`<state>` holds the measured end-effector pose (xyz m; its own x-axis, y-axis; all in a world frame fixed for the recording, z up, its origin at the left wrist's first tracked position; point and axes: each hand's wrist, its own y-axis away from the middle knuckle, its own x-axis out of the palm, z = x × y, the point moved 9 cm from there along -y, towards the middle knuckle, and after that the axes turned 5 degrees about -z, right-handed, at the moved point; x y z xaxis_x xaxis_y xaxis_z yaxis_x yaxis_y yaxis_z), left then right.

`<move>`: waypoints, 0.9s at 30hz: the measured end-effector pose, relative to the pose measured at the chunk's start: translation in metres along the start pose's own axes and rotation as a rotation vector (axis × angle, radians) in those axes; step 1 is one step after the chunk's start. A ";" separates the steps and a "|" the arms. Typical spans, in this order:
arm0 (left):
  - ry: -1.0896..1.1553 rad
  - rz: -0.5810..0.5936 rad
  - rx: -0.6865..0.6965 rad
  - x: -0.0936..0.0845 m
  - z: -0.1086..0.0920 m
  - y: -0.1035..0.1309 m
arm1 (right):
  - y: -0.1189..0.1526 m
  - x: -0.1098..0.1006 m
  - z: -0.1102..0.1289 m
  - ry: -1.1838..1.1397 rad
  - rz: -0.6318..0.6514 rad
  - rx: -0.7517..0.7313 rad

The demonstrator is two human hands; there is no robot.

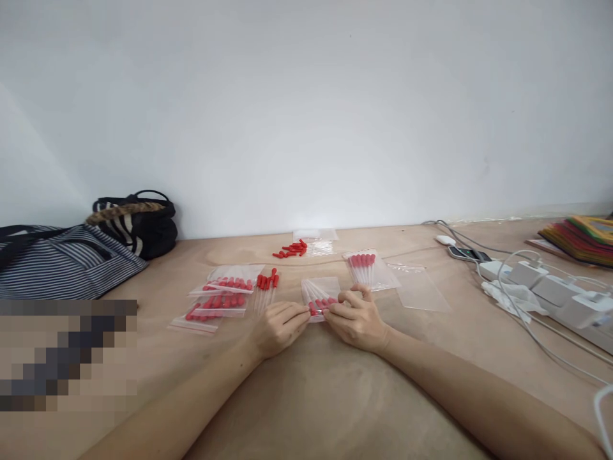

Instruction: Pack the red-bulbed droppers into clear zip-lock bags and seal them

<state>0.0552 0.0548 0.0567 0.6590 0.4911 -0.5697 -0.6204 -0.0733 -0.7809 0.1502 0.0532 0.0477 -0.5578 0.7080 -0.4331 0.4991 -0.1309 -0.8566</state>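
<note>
A clear zip bag (322, 287) lies in front of me with several red-bulbed droppers inside, bulbs toward me. My left hand (281, 327) pinches the left end of its near edge. On the right part of that edge, the fingers of my right hand (358, 319) are closed. Just left of the bag rest loose droppers (267, 281) with red bulbs. Beyond my right hand is another bag of droppers (363, 262), and to its right a flat clear bag (421, 291) without droppers.
Filled dropper bags (218, 300) overlap at the left. Farther back are loose red bulbs (291, 249) beside clear tubes (320, 246). A power strip (550, 294) with chargers and cables occupies the right, near a phone-like device (468, 254). Striped (71, 259) and black bags (153, 223) stand left.
</note>
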 end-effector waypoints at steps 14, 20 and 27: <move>0.033 -0.003 -0.005 0.000 -0.001 -0.002 | -0.007 -0.002 0.002 -0.002 -0.024 0.010; 0.036 -0.024 0.030 -0.001 -0.005 -0.004 | -0.004 0.002 0.008 -0.042 -0.028 -0.045; 0.062 -0.027 0.080 0.001 -0.011 -0.007 | -0.007 0.000 0.011 -0.056 -0.036 -0.054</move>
<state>0.0649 0.0461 0.0584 0.6991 0.4372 -0.5657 -0.6326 0.0095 -0.7744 0.1390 0.0462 0.0507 -0.6110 0.6717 -0.4188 0.5124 -0.0676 -0.8561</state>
